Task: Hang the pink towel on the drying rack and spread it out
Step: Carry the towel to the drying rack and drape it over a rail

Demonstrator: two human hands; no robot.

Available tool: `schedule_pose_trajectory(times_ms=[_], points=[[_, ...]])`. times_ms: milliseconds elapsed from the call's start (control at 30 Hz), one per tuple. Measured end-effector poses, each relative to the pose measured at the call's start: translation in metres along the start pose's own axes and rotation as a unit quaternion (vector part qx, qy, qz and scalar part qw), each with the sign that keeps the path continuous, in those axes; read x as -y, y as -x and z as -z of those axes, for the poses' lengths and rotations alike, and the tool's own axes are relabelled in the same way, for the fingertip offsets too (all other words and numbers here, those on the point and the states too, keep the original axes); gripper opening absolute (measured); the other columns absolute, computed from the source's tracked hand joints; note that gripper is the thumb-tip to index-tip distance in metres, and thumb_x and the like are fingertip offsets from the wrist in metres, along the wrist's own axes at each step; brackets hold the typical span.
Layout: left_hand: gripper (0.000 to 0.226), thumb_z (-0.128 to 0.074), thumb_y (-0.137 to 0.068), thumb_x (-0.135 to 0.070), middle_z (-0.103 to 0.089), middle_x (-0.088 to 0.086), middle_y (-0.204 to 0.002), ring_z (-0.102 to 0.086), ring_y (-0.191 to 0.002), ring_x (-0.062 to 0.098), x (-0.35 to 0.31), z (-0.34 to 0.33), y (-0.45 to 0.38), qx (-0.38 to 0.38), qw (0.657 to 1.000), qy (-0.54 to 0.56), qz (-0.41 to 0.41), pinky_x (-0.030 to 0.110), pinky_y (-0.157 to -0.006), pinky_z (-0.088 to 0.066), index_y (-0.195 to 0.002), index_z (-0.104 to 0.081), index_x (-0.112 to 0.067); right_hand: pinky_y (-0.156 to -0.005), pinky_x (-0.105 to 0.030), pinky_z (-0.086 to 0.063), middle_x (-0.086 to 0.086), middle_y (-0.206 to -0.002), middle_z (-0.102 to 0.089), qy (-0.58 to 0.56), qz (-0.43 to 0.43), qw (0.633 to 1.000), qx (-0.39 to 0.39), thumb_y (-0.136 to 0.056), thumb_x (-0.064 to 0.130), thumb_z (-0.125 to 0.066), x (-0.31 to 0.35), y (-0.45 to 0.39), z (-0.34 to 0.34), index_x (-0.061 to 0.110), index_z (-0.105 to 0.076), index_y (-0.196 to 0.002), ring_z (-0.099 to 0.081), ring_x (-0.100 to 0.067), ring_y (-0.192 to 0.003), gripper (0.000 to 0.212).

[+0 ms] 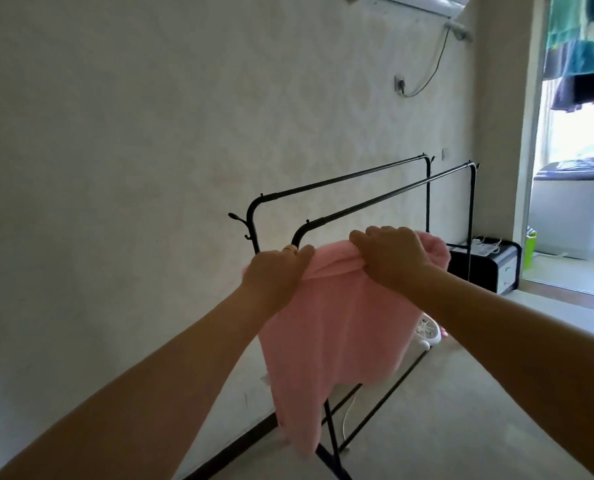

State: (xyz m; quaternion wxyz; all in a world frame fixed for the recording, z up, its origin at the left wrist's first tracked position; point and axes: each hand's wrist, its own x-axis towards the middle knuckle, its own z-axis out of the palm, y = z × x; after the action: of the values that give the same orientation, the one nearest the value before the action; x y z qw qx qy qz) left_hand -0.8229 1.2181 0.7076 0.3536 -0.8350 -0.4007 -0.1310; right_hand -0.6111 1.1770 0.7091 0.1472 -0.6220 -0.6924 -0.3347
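A black metal drying rack point(385, 192) with two long parallel top bars stands along the pale wall. The pink towel point(330, 337) hangs in front of the near end of the closer bar, bunched along its top edge. My left hand point(274, 271), with a gold ring, grips the towel's top left part. My right hand point(389, 254) grips the bunched top edge further right. The towel's lower part hangs down past the rack's leg. Whether the towel rests on the bar is hidden by my hands.
A black low cabinet point(486, 268) sits behind the rack's far end. A small white fan point(427, 332) and a white cord point(349, 410) lie on the floor under the rack. A doorway at right leads to a balcony with hanging laundry point(579, 64).
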Motion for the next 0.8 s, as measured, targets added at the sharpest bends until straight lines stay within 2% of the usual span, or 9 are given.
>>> schedule_pose_trajectory(times_ms=[267,433,567,667,800], points=[[0.032,-0.042,-0.096,-0.020,-0.059,0.007,-0.096,-0.062,-0.070,0.026,-0.018,-0.023,-0.088,-0.024,0.999,0.021,-0.015,0.033,-0.055,-0.044,-0.127,-0.038,-0.019,-0.073,-0.036,-0.051,0.000,-0.097,-0.063,0.014,-0.006,1.000,-0.008,-0.093,0.026,-0.050,-0.070,-0.035,-0.040,0.023,-0.049,-0.118,-0.065,-0.021,-0.086,0.025],[0.034,-0.044,-0.094,-0.019,-0.060,0.006,-0.099,-0.063,-0.072,0.026,-0.078,-0.067,-0.193,-0.022,0.999,0.027,-0.025,0.034,-0.056,-0.045,-0.128,-0.040,-0.019,-0.073,-0.034,-0.050,0.002,-0.098,-0.062,0.027,-0.042,0.999,0.012,-0.094,0.024,-0.046,-0.175,-0.055,-0.093,0.022,-0.050,-0.115,-0.065,-0.019,-0.086,0.021],[0.034,-0.041,-0.093,-0.021,-0.062,0.004,-0.099,-0.064,-0.077,0.026,-0.125,-0.100,-0.288,0.001,0.998,0.068,-0.009,0.034,-0.058,-0.042,-0.127,-0.039,-0.021,-0.074,-0.034,-0.049,0.002,-0.099,-0.063,0.030,-0.064,0.997,0.045,-0.093,0.020,-0.043,-0.261,-0.078,-0.134,0.020,-0.052,-0.110,-0.064,-0.020,-0.087,0.019],[0.029,-0.037,-0.091,-0.023,-0.064,0.002,-0.097,-0.062,-0.077,0.025,-0.151,-0.123,-0.347,0.002,0.993,0.114,0.021,0.035,-0.058,-0.039,-0.120,-0.042,-0.023,-0.073,-0.035,-0.046,-0.001,-0.102,-0.063,0.028,-0.056,0.997,0.037,-0.092,0.022,-0.047,-0.312,-0.099,-0.160,0.019,-0.054,-0.112,-0.064,-0.022,-0.093,0.022],[0.050,-0.041,-0.084,-0.025,-0.061,-0.003,-0.092,-0.059,-0.078,0.023,-0.177,-0.149,-0.399,0.050,0.975,0.203,0.075,0.032,-0.059,-0.035,-0.133,-0.033,-0.028,-0.077,-0.035,-0.045,-0.001,-0.105,-0.063,0.033,-0.026,0.998,0.036,-0.089,0.023,-0.053,-0.361,-0.125,-0.192,0.020,-0.055,-0.114,-0.064,-0.024,-0.098,0.025]])
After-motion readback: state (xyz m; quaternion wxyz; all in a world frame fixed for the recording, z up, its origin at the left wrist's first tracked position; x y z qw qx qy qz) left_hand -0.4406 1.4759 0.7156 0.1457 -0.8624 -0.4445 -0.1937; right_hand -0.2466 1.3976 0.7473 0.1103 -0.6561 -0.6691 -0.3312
